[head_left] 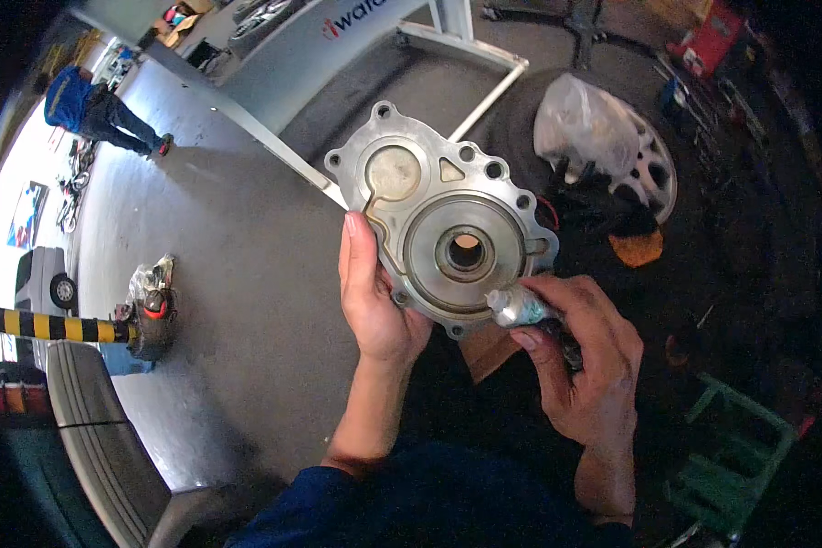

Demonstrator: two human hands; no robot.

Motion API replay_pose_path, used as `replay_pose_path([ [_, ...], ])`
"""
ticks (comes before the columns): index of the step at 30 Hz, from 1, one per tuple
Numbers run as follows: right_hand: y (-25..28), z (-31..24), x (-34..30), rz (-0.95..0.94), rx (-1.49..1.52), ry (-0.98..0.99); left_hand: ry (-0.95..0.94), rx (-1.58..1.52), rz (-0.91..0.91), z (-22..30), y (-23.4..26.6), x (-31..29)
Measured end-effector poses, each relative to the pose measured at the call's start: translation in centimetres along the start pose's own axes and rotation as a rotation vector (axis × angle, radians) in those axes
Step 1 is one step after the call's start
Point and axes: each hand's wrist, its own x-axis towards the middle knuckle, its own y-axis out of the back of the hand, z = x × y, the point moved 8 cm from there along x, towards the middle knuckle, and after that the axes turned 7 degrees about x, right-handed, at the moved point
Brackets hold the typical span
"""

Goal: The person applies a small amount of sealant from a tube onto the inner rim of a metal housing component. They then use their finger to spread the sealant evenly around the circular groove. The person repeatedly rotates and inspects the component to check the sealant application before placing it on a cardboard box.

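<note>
A silvery cast metal housing cover point(411, 187), with bolt holes round its rim and a round bore in the middle, is held up in front of me. My left hand point(379, 301) grips its lower left edge, thumb on the face and fingers behind, mostly hidden. In my right hand point(594, 356) is a small silver squeeze tube point(518, 307), pinched between thumb and fingers. Its pale nozzle end points left, close to the cover's lower right rim; whether it touches the metal I cannot tell.
A white metal frame point(493, 82) stands beyond the cover. Right of it, a clear plastic bag point(575, 123) rests on a wheel point(658, 173). A green metal stand point(731, 457) is at lower right. Far left, a person in blue point(87, 110) stands beyond a yellow-black striped bar point(55, 324).
</note>
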Motion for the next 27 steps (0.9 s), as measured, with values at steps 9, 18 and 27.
replay_pose_path([
  [9,0.1,-9.0,4.5,0.01,-0.205,0.295,-0.428,-0.134,0.225,10.2,-1.5,-1.5],
  [18,-2.4,-14.6,7.9,-0.065,-0.18,0.586,-0.746,0.157,0.313,18.4,-2.5,-4.8],
  [27,-2.5,-14.7,7.6,-0.114,-0.193,0.552,-0.676,0.258,0.302,18.2,-2.6,-5.0],
])
